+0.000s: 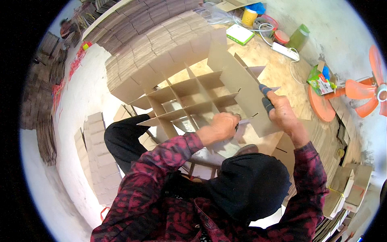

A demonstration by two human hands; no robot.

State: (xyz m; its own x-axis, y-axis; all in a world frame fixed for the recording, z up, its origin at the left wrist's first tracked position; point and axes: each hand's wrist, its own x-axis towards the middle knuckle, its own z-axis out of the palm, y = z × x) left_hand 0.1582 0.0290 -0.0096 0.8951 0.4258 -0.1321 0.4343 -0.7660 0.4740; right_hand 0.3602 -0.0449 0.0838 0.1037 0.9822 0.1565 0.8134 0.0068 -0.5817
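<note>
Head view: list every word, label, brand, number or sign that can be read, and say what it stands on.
No text can be read reliably.
White-and-green box near the white power strip: print too small.
Green-and-white carton beside the orange fan: print too small and blurred.
Cardboard box at lower right: reddish marks, too blurred.
Cardboard panel in the right hand: no print shows.

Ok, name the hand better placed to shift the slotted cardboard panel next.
Probably the right hand: it holds the panel by its right edge, while the left hand is at the divider grid.
</note>
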